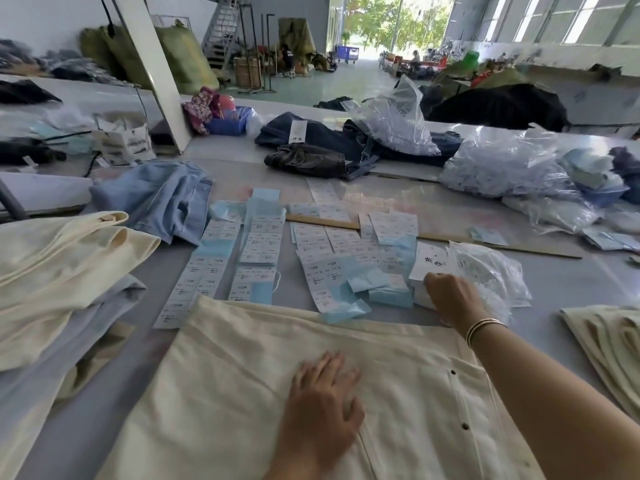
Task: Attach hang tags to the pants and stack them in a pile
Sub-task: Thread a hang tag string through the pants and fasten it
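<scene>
Mostly cream pants (277, 375) spread flat across the near bench (571, 282), left hand (322, 393) resting palm-down on them, fingers spread and relaxed, grip holding nothing. Right hand (450, 296) reaches far-right to a white tag stack (429, 265) beside a clear plastic bag (491, 271); fingers curl down over the stack's near edge, can't tell if that grip pinches a tag. Rows of white and blue hang tags (259, 247) lie just beyond the pants. Folded cream pile (62, 271) at left, another cream stack (606, 337) at right edge, light denim (162, 199) far left
</scene>
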Demonstrator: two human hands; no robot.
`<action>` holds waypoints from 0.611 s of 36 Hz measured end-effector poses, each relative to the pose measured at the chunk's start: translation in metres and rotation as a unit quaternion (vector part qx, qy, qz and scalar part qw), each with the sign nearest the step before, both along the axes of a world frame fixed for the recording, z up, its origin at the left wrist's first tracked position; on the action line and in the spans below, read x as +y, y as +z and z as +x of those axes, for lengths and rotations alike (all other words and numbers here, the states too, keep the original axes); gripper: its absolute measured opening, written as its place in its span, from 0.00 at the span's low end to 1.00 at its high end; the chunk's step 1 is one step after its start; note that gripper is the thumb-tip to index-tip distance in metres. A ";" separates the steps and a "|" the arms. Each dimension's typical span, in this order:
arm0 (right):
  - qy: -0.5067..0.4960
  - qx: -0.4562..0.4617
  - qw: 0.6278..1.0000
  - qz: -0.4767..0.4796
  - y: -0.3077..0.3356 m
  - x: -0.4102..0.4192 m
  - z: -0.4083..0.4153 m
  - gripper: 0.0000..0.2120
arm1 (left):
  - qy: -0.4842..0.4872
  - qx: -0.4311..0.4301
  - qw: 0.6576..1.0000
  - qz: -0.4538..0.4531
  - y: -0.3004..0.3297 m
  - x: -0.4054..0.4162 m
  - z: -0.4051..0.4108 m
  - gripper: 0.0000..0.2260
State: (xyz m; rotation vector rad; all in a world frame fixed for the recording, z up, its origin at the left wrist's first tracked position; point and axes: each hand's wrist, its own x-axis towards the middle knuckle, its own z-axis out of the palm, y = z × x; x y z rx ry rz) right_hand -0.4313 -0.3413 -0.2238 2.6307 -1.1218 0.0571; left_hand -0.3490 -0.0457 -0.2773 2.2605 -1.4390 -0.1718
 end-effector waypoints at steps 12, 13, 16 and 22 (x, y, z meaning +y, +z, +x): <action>-0.127 -0.344 0.882 0.298 0.004 -0.020 -0.006 0.09 | 0.007 -0.003 1.000 -0.017 0.001 0.000 -0.001 0.17; -0.134 -0.405 0.854 0.299 0.008 -0.019 -0.007 0.10 | 0.006 -0.003 1.000 -0.013 0.001 -0.002 0.001 0.16; -0.109 -0.545 0.805 0.208 0.022 0.007 -0.011 0.07 | 0.068 0.226 0.968 -0.083 0.007 -0.009 0.010 0.10; 0.220 -0.404 0.887 0.023 0.011 0.112 -0.021 0.07 | 0.069 0.699 0.688 -0.181 0.053 -0.055 0.024 0.27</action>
